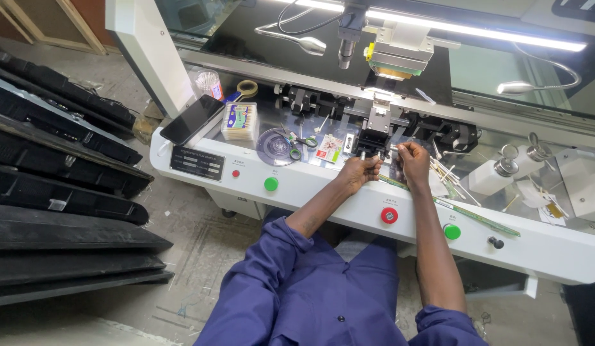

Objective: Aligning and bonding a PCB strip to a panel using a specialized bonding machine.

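We sit at a long white machine bench (pixel 349 192) with a glossy black back panel and a bright strip light above it, on a worn concrete floor (pixel 195 237). To our left lies a stack of black flat panels (pixel 60 192). On the bench's glass deck we see a dark tablet (pixel 192 120), a box of cotton swabs (pixel 240 122), a clear disc (pixel 276 146) with small scissors (pixel 304 141) beside it, two white pump bottles (pixel 502 173) and loose swabs (pixel 448 174) to the right. A long narrow green strip (pixel 477 216) runs along the front edge, near a red button (pixel 389 215). Our left hand (pixel 360 172) is curled nearly closed, fingertips pinching a small part at the black clamp fixture (pixel 374 138); what exactly it grips we cannot tell. Our right hand (pixel 413 163) is likewise closed in a loose fist just beside it, pinching something thin at the strip's near end.
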